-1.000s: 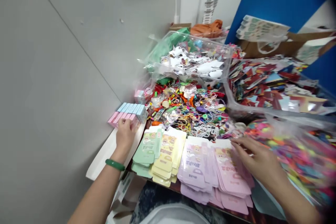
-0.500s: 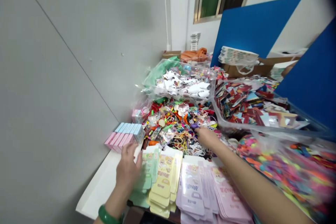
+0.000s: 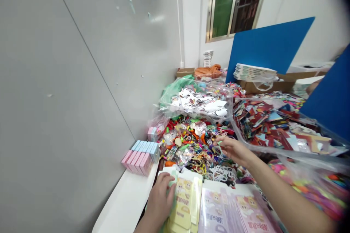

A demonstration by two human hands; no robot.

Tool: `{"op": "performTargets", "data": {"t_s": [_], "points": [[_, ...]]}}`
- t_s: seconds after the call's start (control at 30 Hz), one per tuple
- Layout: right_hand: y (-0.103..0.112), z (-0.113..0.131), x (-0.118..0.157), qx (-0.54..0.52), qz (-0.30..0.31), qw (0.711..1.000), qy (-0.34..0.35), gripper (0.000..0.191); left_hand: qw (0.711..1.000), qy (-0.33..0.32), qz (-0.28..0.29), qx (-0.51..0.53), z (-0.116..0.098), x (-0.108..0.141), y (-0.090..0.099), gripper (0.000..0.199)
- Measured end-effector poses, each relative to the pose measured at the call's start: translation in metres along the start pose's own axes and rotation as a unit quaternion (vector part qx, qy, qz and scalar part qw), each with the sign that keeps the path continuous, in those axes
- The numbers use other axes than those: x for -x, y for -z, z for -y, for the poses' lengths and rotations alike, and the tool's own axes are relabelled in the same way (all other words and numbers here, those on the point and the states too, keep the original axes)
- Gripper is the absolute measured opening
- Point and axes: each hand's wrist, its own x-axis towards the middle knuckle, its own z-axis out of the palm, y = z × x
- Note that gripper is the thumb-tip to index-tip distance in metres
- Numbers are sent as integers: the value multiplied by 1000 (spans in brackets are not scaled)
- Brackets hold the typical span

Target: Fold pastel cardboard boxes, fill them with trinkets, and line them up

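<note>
My left hand [image 3: 162, 196] is at the stack of green flat cartons [image 3: 172, 173], fingers curled over the near-top end and thumb along the side. It covers most of the green stack. My right hand [image 3: 233, 150] is over the heap of small colourful trinkets and cords [image 3: 191, 142], fingers bent together around something small. A pale, thin loop shows at its fingertips; its kind is unclear. Between my hands lie yellow flat cartons [image 3: 183, 204], with purple flat cartons [image 3: 216, 207] and pink flat cartons [image 3: 250, 207] to their right.
Pink and blue small boxes [image 3: 142, 156] stand on a white ledge [image 3: 123, 196] by the grey wall [image 3: 90, 98]. Behind the heap is a clear bin [image 3: 231, 111] of white cut-outs. Right of it, another bin [image 3: 259, 148] holds red cards. Blue boards [image 3: 268, 49] stand at the back.
The camera view has shifted, so the scene sits lower and further right. My left hand has come from above the ledge's edge onto the green cartons. My right hand has lifted slightly from the heap.
</note>
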Motion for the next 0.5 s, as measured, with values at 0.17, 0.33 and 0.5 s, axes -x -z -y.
{"op": "performTargets", "data": {"t_s": [0.17, 0.33, 0.5], "points": [[-6, 4, -8, -66, 1, 996, -55, 18, 998, -45, 23, 31, -21, -16, 3, 21], [-10, 1, -8, -35, -13, 993, -116, 16, 994, -74, 38, 74, -41, -29, 5, 20], [-17, 5, 16, -67, 76, 986, -134, 14, 992, -78, 67, 71, -14, -24, -13, 20]]}}
